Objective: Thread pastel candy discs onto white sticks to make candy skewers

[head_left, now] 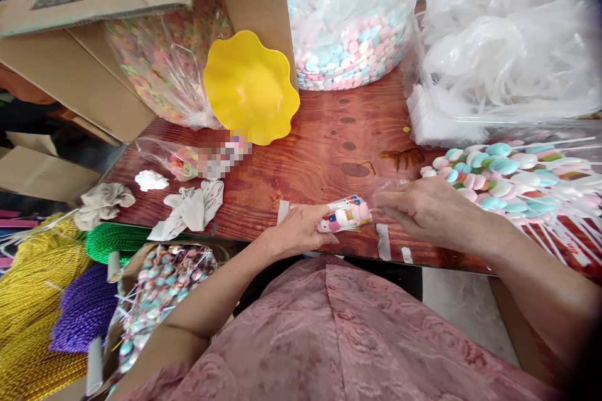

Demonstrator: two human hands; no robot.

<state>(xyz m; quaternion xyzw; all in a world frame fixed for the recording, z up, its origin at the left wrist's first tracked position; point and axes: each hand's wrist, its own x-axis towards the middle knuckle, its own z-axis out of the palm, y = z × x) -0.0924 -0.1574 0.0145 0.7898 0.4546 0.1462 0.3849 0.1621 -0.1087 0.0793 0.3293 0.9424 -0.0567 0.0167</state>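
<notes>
My left hand (308, 225) is closed around a small printed clear bag of marshmallow candy (347, 215), just above the table's front edge. Pink and white pieces show through the bag. At the bag's right end, the fingers of my right hand (418, 210) are pinched together; what lies between them is hidden. A bit of clear plastic (390, 185) shows above those fingers. To the right, behind my right wrist, lies a pile of marshmallow skewers (498, 166) on white sticks.
On the wooden table (338, 138) stand a cardboard box (254, 0) with bagged gummies, a yellow wavy bowl (254, 88), a large marshmallow bag (352, 44) and a clear bin of plastic bags (498, 62). A cloth glove (192, 210) lies left. Below, a box holds finished-looking skewers (164, 288).
</notes>
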